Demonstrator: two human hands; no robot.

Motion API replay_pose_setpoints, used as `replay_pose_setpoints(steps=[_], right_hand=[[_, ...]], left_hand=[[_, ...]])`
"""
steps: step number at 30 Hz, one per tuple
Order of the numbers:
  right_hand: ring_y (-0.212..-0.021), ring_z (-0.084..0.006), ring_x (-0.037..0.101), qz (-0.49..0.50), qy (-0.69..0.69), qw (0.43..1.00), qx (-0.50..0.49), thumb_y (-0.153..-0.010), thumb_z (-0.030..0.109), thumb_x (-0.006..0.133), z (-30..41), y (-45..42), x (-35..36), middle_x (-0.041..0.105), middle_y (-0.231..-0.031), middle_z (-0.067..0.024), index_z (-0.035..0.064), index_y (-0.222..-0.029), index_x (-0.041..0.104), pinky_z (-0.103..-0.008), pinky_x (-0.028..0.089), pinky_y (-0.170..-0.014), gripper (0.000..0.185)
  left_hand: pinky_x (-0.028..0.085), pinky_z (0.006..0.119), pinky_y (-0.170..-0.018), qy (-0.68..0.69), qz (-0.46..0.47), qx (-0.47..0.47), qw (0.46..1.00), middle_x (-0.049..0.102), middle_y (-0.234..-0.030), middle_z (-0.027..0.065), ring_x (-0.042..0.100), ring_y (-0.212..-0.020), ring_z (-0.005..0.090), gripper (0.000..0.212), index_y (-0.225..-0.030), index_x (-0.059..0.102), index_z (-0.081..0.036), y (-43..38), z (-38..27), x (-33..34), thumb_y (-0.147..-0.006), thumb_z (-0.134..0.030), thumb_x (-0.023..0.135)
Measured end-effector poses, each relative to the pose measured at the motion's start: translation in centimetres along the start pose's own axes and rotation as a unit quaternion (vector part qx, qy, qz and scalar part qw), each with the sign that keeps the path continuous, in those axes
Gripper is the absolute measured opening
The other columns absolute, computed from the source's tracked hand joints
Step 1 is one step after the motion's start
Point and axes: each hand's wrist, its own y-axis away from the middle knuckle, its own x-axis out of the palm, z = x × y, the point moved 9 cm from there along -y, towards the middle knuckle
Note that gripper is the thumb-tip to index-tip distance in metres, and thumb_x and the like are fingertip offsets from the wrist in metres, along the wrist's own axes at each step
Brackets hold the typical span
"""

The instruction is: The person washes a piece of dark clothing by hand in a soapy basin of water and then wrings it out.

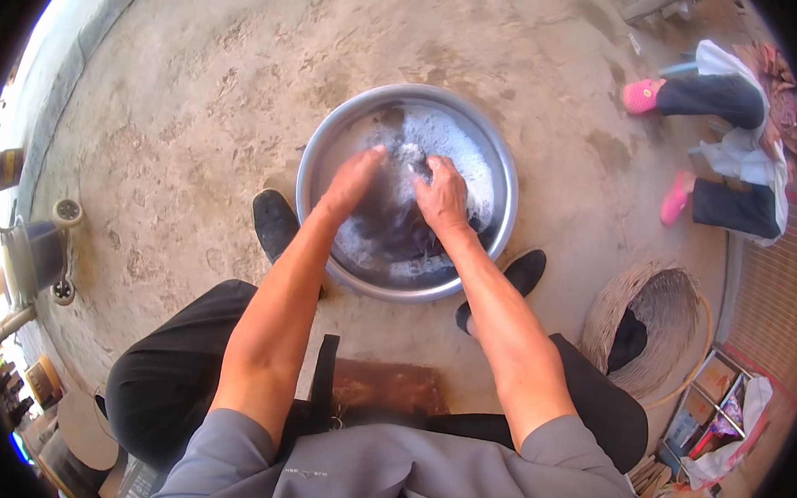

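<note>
A round metal basin stands on the floor between my feet, holding water with white suds and a dark, wet cloth mostly under the surface. Over the basin's left half is my left hand, its fingers pointing up and inward; blur hides whether it grips anything. My right hand is bent around a dark, sudsy bit of the cloth near the middle, thumb towards the left hand. A gap with foam and dark fabric lies between the two hands.
Right of the basin, a woven basket lies tipped with dark cloth inside. Another person in pink shoes sits at the upper right. A crate of mixed items is at the lower right, and a wheeled object stands at the left.
</note>
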Motion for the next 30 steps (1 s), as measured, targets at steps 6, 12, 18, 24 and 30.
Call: replay_pose_setpoints(steps=[6,12,18,24,30], right_hand=[[-0.105,-0.0422,0.061,0.022,-0.01,0.99,-0.137,-0.08,0.028,0.085,6.7,5.9,-3.4,0.061,-0.11,-0.0214,-0.0028,-0.116,0.062,-0.0504,0.049,-0.094,0.052],[-0.128,-0.0471,0.049,-0.058,0.087,0.987,-0.126,-0.084,0.044,0.082,5.0,7.8,-5.2,0.056,-0.134,-0.0262,0.0018,-0.123,0.063,-0.0568,0.039,-0.11,0.061],[-0.126,-0.0464,0.053,-0.032,0.077,0.996,0.029,-0.086,0.049,0.08,-1.5,6.4,-0.9,0.059,-0.133,-0.0274,-0.0004,-0.138,0.058,-0.0548,0.039,-0.112,0.075],[-0.103,-0.0451,0.063,-0.019,0.118,0.99,0.072,-0.086,0.043,0.079,-3.9,4.7,1.6,0.063,-0.111,-0.0228,0.0036,-0.118,0.065,-0.056,0.051,-0.091,0.052],[-0.089,-0.0489,0.07,0.083,0.154,0.976,0.128,-0.083,0.012,0.061,-6.3,1.7,3.8,0.072,-0.094,-0.0297,-0.0023,-0.094,0.072,-0.0568,0.057,-0.082,0.021]], left_hand=[[0.048,0.048,-0.105,-0.186,-0.137,0.014,0.973,0.067,-0.128,0.0299,0.064,-0.122,0.0443,0.069,-0.126,0.072,0.0,3.6,-2.4,-0.1,-0.094,-0.061,0.066],[0.039,0.061,-0.113,-0.381,-0.174,0.1,0.902,0.054,-0.151,0.0214,0.046,-0.141,0.0449,0.051,-0.114,0.075,-0.005,9.4,-0.9,3.1,-0.088,-0.049,0.078],[0.042,0.057,-0.111,-0.315,-0.217,0.143,0.913,0.054,-0.146,0.0219,0.05,-0.133,0.0474,0.07,-0.144,0.055,-0.013,10.3,0.5,4.3,-0.083,-0.034,0.083],[0.049,0.059,-0.099,-0.411,-0.183,0.053,0.891,0.057,-0.136,0.0197,0.054,-0.124,0.0448,0.058,-0.148,0.054,-0.018,6.3,3.3,4.9,-0.092,-0.026,0.071],[0.056,0.055,-0.075,-0.409,-0.181,0.1,0.889,0.07,-0.097,0.0228,0.07,-0.087,0.0459,0.021,-0.114,0.067,-0.01,2.2,4.4,5.1,-0.095,-0.013,0.058]])
